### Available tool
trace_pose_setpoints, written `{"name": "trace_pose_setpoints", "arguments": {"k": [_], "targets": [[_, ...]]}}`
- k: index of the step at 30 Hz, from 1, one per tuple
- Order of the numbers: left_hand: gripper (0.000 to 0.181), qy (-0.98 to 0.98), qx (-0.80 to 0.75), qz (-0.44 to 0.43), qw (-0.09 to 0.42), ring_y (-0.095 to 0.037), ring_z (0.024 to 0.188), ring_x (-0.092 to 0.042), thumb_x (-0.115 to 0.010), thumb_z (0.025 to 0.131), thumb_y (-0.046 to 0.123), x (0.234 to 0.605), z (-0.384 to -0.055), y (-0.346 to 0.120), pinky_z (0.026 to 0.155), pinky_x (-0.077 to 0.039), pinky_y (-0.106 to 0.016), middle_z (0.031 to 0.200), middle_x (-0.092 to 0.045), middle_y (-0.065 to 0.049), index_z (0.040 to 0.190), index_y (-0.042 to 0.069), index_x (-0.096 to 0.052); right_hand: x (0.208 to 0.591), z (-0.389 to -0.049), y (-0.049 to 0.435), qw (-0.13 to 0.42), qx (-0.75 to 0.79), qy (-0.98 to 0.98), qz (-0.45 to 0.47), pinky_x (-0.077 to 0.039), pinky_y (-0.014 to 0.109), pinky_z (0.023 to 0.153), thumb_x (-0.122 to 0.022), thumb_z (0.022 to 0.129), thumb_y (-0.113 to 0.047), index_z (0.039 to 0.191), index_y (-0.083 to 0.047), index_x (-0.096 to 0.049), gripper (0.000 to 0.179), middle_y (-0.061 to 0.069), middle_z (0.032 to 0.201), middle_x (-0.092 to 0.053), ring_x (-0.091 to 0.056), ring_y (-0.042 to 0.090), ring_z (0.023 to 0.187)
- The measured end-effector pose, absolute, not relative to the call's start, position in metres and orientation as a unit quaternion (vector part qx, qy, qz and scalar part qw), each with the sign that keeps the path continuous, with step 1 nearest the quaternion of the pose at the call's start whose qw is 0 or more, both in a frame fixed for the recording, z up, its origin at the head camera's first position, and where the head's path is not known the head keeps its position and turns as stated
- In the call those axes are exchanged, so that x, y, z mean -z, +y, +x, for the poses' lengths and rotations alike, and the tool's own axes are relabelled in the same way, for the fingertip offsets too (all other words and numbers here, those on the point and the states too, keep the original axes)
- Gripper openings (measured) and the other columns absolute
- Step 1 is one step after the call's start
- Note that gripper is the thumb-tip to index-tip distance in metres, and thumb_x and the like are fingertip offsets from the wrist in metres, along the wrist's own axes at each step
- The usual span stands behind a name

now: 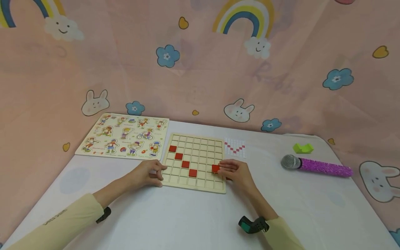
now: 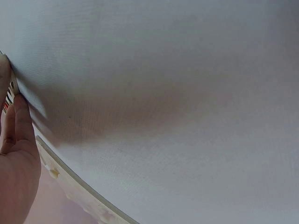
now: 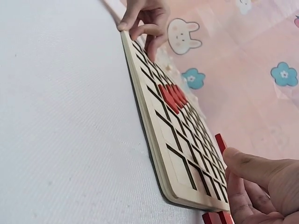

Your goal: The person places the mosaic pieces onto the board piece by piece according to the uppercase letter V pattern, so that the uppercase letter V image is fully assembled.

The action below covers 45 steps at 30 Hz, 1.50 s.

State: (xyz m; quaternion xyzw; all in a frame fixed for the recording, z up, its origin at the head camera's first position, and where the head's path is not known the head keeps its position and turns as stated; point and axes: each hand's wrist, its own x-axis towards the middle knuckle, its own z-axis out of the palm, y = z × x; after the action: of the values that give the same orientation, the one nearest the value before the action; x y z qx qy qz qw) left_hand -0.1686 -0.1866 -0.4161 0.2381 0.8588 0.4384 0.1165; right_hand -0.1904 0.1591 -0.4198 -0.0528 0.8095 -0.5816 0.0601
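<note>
A light wooden grid board (image 1: 203,180) lies on the table, with several red square tiles (image 1: 185,164) set in a diagonal line in its cells. My left hand (image 1: 149,173) holds the board's left edge between thumb and fingers; in the left wrist view only part of that hand (image 2: 18,163) shows. Over the board's right side, my right hand (image 1: 235,172) pinches another red tile (image 3: 219,143) by its edge, raised above the grid in the right wrist view. Beneath that hand, more red tiles (image 3: 212,218) lie beside the board, mostly hidden.
A printed card (image 1: 235,147) with a red V pattern lies right of the board. To the left is a wooden picture puzzle (image 1: 125,137). Farther right are a purple glitter microphone (image 1: 325,167) and a green block (image 1: 303,148). A patterned pink cloth (image 1: 200,80) hangs behind.
</note>
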Motion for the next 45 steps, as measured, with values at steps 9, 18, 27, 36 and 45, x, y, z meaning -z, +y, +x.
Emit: {"name": "trace_pose_setpoints", "arguments": {"k": [9, 18, 27, 36, 45], "targets": [[0.021, 0.855, -0.445, 0.242, 0.113, -0.039, 0.120, -0.052, -0.080, 0.071, -0.002, 0.416, -0.167, -0.186, 0.088, -0.054, -0.023, 0.109, -0.060, -0.014, 0.072, 0.006, -0.061, 0.418, -0.195, 0.142, 0.057, 0.583, 0.809, -0.055, -0.057, 0.021, 0.082, -0.074, 0.081, 0.000, 0.114, 0.009, -0.063, 0.036, 0.021, 0.106, -0.068, -0.069, 0.024, 0.090], [0.021, 0.858, -0.442, 0.233, 0.120, -0.038, 0.122, -0.051, -0.080, 0.072, -0.002, 0.414, -0.167, -0.185, 0.088, -0.054, -0.023, 0.113, -0.059, -0.015, 0.073, 0.006, -0.060, 0.418, -0.199, 0.128, 0.039, 0.555, 0.829, -0.054, -0.058, 0.026, 0.080, -0.077, 0.076, 0.003, 0.107, 0.006, -0.066, 0.032, 0.018, 0.098, -0.070, -0.071, 0.023, 0.083], [0.021, 0.856, -0.444, 0.237, 0.119, -0.039, 0.122, -0.051, -0.080, 0.072, -0.003, 0.413, -0.167, -0.185, 0.088, -0.054, -0.023, 0.110, -0.060, -0.014, 0.073, 0.005, -0.060, 0.422, -0.200, 0.118, -0.006, 0.510, 0.857, -0.075, -0.060, 0.028, 0.074, -0.080, 0.073, 0.003, 0.100, 0.004, -0.070, 0.028, 0.013, 0.091, -0.071, -0.069, 0.023, 0.082], [0.022, 0.851, -0.451, 0.238, 0.122, -0.039, 0.122, -0.051, -0.080, 0.072, -0.002, 0.414, -0.167, -0.185, 0.088, -0.054, -0.022, 0.106, -0.060, -0.012, 0.073, 0.004, -0.059, 0.421, -0.199, 0.112, 0.003, 0.517, 0.853, -0.066, -0.060, 0.026, 0.072, -0.080, 0.072, 0.005, 0.099, 0.005, -0.069, 0.029, 0.013, 0.090, -0.071, -0.069, 0.021, 0.077], [0.022, 0.850, -0.454, 0.235, 0.124, -0.038, 0.122, -0.052, -0.080, 0.072, -0.002, 0.416, -0.168, -0.186, 0.089, -0.054, -0.023, 0.105, -0.059, -0.010, 0.073, 0.004, -0.059, 0.422, -0.200, 0.113, -0.004, 0.527, 0.845, -0.089, -0.060, 0.027, 0.073, -0.080, 0.072, 0.005, 0.098, 0.005, -0.067, 0.029, 0.012, 0.089, -0.070, -0.070, 0.021, 0.075]]}}
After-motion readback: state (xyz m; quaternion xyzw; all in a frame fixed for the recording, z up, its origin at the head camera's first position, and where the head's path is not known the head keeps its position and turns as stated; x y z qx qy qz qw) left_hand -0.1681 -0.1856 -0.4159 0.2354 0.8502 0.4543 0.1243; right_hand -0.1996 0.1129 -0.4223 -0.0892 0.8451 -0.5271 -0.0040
